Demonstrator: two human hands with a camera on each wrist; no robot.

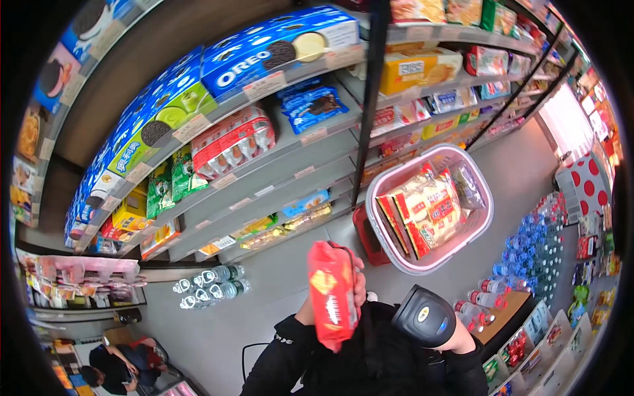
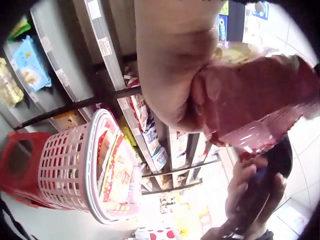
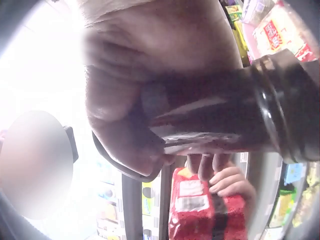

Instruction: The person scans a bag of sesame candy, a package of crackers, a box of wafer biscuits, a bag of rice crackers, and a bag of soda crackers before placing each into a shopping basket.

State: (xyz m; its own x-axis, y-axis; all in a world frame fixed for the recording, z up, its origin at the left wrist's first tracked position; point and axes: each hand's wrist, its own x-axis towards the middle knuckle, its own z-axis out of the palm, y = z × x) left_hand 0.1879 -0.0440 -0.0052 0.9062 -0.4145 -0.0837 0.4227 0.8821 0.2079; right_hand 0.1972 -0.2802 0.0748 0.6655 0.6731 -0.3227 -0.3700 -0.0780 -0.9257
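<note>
Raised left hand (image 1: 359, 280) clasps a glossy red biscuit packet (image 1: 332, 303) upright, bottom centre; right hand (image 3: 145, 90) clenches a rounded black barcode scanner (image 1: 424, 315).

The head camera looks forward and down; shelves (image 1: 290, 175) rise toward 11 o'clock, the pink basket (image 1: 422, 269) at 2. Wrist cameras sit tight under the left hand (image 2: 170, 65) and right hand (image 3: 145, 85); all three share the red packet (image 1: 332, 303) and black scanner (image 1: 424, 317).

A shop: price-tagged shelves (image 1: 264, 148) of packaged snacks, a shopping basket (image 1: 475, 228), stacked bottled water (image 1: 538, 251).
</note>
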